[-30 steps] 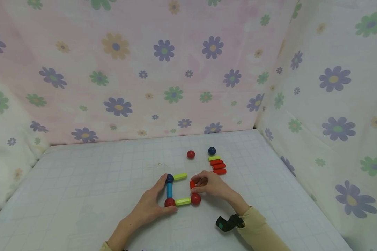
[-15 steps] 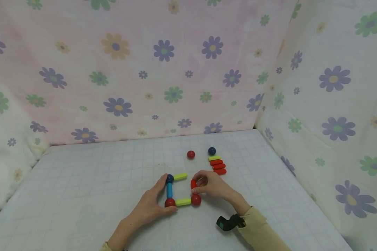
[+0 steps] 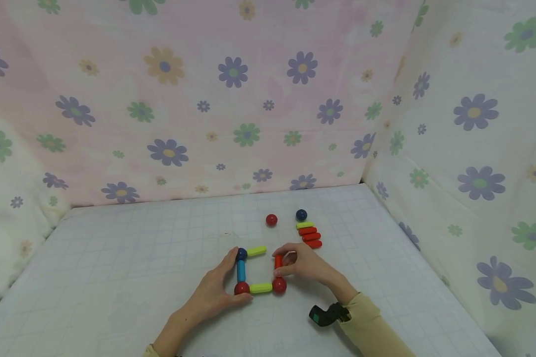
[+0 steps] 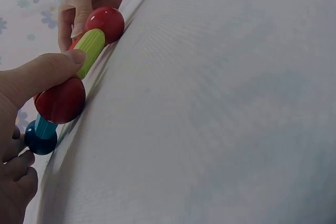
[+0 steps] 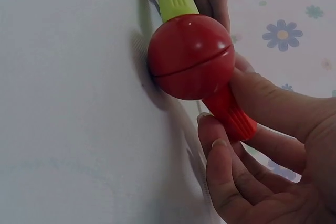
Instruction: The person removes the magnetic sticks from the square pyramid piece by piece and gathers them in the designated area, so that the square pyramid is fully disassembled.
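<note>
Balls and rods, which look like a magnetic building set, form a square-like shape with a gap at its far right corner. Its left side is a blue rod (image 3: 241,271) between a dark blue ball (image 3: 241,254) and a red ball (image 4: 61,101). My left hand (image 3: 212,292) holds that side, thumb over the near red ball and yellow-green rod (image 4: 92,51), fingers by the dark blue ball. With my right hand (image 3: 305,263) I pinch a red rod (image 5: 229,113) whose near end meets the right red ball (image 5: 191,56). Another yellow-green rod (image 3: 256,251) extends from the dark blue ball.
Farther back lie a loose red ball (image 3: 271,219) and a loose dark blue ball (image 3: 301,214). Below the latter, several rods are lined up, a yellow-green rod (image 3: 304,225) and red rods (image 3: 311,237). Flowered cloth (image 3: 250,99) rises behind the white table (image 3: 116,258).
My right hand has shifted slightly to the right with the red rod, which now stands straighter in line with the ball. The right red ball has moved slightly right and nearer. The left hand stays put.
</note>
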A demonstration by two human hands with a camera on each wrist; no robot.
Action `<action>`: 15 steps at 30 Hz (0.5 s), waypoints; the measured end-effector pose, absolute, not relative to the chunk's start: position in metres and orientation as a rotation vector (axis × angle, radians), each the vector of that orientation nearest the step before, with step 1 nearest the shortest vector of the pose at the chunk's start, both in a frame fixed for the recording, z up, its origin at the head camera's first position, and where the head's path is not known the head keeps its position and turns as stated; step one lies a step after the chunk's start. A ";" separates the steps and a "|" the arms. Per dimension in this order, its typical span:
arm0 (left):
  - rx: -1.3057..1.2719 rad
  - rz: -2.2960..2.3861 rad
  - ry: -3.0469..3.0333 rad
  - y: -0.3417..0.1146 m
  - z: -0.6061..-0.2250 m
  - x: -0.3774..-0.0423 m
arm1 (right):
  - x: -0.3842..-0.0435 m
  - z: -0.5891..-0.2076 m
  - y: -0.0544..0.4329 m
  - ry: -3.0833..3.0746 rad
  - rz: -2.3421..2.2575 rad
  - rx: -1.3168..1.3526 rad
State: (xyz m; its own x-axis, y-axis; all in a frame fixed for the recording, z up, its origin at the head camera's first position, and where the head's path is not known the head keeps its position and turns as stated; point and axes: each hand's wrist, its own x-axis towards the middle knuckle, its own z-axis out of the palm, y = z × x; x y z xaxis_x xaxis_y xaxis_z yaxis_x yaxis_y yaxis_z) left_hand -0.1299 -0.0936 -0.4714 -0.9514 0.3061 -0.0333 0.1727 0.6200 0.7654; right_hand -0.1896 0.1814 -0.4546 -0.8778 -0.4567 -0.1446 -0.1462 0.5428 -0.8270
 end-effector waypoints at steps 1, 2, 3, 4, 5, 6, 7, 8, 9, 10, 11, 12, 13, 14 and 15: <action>0.401 1.240 2.681 -0.094 -0.471 -0.130 | -0.190 -0.454 0.182 2.434 -1.265 -0.498; 0.401 1.238 2.681 -0.094 -0.471 -0.130 | -0.190 -0.454 0.182 2.428 -1.271 -0.499; 0.401 1.237 2.681 -0.093 -0.471 -0.130 | -0.190 -0.453 0.183 2.422 -1.279 -0.505; 0.402 1.235 2.681 -0.093 -0.471 -0.130 | -0.190 -0.452 0.184 2.421 -1.283 -0.505; 0.402 1.235 2.681 -0.093 -0.471 -0.130 | -0.190 -0.452 0.185 2.421 -1.284 -0.503; 0.402 1.235 2.681 -0.093 -0.471 -0.130 | -0.190 -0.452 0.186 2.422 -1.285 -0.502; 0.403 1.235 2.681 -0.093 -0.471 -0.130 | -0.190 -0.452 0.187 2.421 -1.286 -0.502; 0.403 1.235 2.680 -0.093 -0.470 -0.130 | -0.190 -0.451 0.188 2.420 -1.284 -0.501; 0.403 1.237 2.680 -0.093 -0.470 -0.130 | -0.190 -0.451 0.189 2.417 -1.283 -0.500; 0.404 1.239 2.680 -0.093 -0.470 -0.130 | -0.190 -0.451 0.190 2.411 -1.281 -0.494; 0.404 1.240 2.680 -0.093 -0.470 -0.130 | -0.191 -0.451 0.191 2.403 -1.281 -0.492; 0.405 1.243 2.679 -0.093 -0.470 -0.129 | -0.191 -0.451 0.191 2.391 -1.285 -0.489; 0.407 1.246 2.680 -0.093 -0.470 -0.129 | -0.191 -0.451 0.192 2.377 -1.291 -0.486; 0.408 1.246 2.680 -0.093 -0.470 -0.130 | -0.192 -0.451 0.192 2.361 -1.300 -0.479; 0.408 1.247 2.680 -0.093 -0.470 -0.130 | -0.192 -0.452 0.193 2.345 -1.308 -0.469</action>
State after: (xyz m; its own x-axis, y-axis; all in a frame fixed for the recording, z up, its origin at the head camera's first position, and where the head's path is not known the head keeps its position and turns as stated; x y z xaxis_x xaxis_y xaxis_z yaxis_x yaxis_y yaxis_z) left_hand -0.1295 -0.0932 -0.4704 -0.9505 0.3096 -0.0275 0.1784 0.6160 0.7672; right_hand -0.1918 0.1929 -0.4516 -0.8582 -0.4771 -0.1894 -0.0894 0.5023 -0.8601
